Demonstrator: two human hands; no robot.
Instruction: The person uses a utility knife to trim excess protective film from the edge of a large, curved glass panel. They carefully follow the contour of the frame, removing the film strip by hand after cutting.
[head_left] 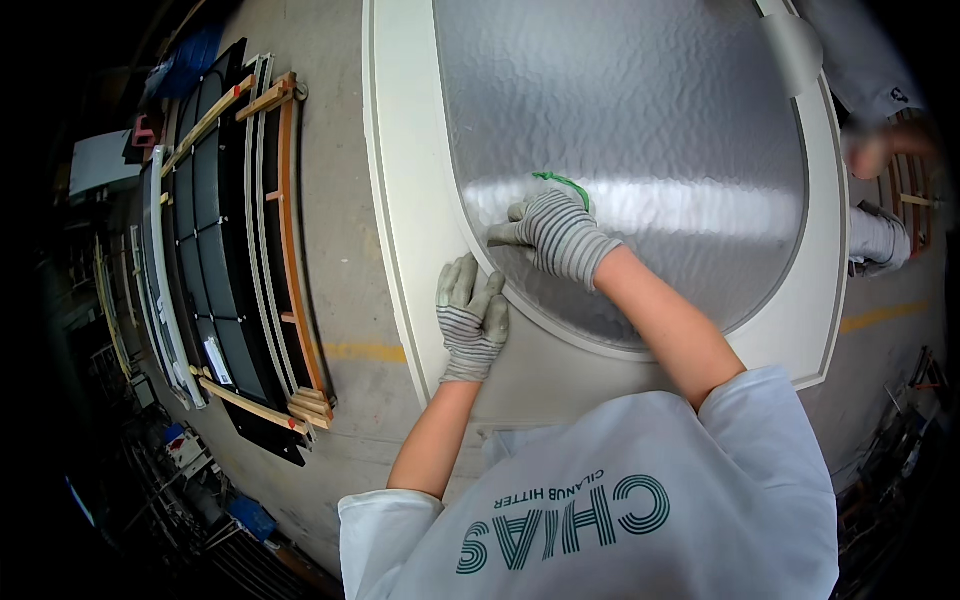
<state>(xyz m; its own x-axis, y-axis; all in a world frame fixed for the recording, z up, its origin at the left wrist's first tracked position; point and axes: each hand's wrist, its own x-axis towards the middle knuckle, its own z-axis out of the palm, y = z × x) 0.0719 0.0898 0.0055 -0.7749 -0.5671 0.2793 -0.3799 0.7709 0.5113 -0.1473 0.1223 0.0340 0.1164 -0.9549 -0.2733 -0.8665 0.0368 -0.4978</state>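
A large pale panel (410, 150) lies before me, with a rounded window of rippled, translucent glass (640, 120) set in it. My left hand (470, 318), in a grey striped work glove, rests on the panel beside the glass edge, its fingers laid out. Over the lower left part of the glass is my right hand (560, 237), gloved the same way. Its fingers are bent and its thumb points left. A thin green strip (567, 183) curves out past its fingers; the part under the hand is hidden.
On the left, black panels with a grid (205, 210) and wooden battens (290, 250) stand on the concrete floor (335, 200). Another person's hand (872, 152) shows beyond the panel's right edge. Yellow floor lines (365, 352) pass on both sides.
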